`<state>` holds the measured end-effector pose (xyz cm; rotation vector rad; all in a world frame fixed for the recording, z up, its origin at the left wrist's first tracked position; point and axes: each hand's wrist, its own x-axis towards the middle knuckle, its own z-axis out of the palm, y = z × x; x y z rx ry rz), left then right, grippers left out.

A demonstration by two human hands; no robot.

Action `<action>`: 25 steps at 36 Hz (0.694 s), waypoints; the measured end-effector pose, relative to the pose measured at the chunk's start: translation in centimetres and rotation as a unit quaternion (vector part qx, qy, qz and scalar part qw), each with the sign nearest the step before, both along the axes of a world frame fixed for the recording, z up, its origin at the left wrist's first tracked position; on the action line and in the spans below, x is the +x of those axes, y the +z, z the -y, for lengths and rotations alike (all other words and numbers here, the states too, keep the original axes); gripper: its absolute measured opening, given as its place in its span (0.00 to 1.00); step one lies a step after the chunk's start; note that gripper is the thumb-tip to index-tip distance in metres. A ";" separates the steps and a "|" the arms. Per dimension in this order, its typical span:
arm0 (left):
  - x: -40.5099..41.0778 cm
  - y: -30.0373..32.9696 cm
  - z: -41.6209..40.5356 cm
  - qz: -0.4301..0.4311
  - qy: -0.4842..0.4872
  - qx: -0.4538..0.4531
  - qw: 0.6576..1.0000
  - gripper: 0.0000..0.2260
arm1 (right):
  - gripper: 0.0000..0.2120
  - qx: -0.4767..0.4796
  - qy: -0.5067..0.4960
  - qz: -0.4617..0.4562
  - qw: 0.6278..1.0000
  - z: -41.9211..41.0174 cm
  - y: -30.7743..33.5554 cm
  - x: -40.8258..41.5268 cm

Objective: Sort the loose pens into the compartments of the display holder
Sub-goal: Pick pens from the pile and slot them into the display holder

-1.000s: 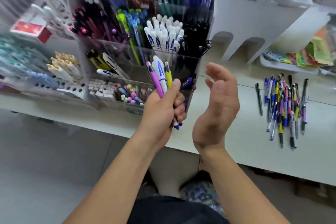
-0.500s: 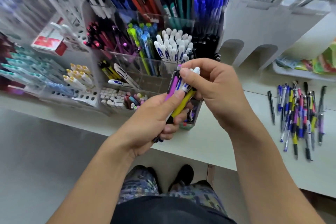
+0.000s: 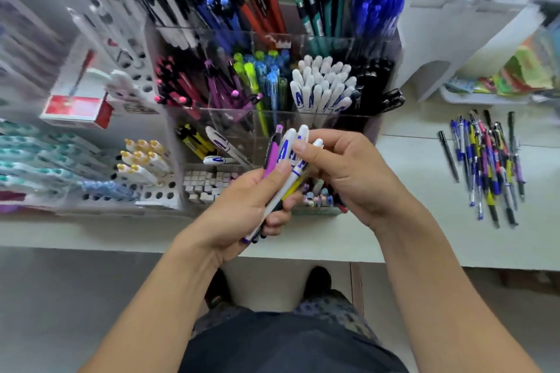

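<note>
Left hand [image 3: 242,206] grip holds pen bundle [image 3: 288,166]; right hand [image 3: 342,166] grip pinches white pen [image 3: 306,157]. Step: picking one out. Next: drop into white-pen compartment [image 3: 324,85], 12 o'clock. Loose pens [image 3: 488,163] on desk [image 3: 424,221], 3 o'clock.

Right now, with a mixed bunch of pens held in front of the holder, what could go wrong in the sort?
1. The left hand grips several pens at once while the right hand pinches one white pen; pulling it may drag neighbours loose.
2. The white-pen compartment looks packed, so another may jam or tip out.
3. A dropped pen could fall past the counter edge to the floor.
</note>
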<state>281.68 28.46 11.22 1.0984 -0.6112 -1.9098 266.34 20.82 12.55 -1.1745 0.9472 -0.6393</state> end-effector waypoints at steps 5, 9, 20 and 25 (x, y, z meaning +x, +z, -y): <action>4.1 -0.4 -0.4 -0.002 -0.034 0.003 0.999 0.16 | 0.09 -0.012 -0.048 -0.015 0.999 -1.6 -0.2 4.8; 6.7 -0.6 -0.3 0.000 -0.068 -0.002 0.998 0.17 | 0.13 -0.086 -0.092 -0.033 0.992 -1.9 -0.2 7.5; 6.0 -0.1 -0.6 0.132 -0.054 -0.063 0.988 0.10 | 0.10 -0.188 -0.167 -0.189 0.949 -2.4 -0.6 9.6; 5.7 0.0 -0.3 0.147 -0.040 -0.059 0.987 0.11 | 0.14 -0.162 -0.179 -0.137 0.961 -2.5 -0.8 9.7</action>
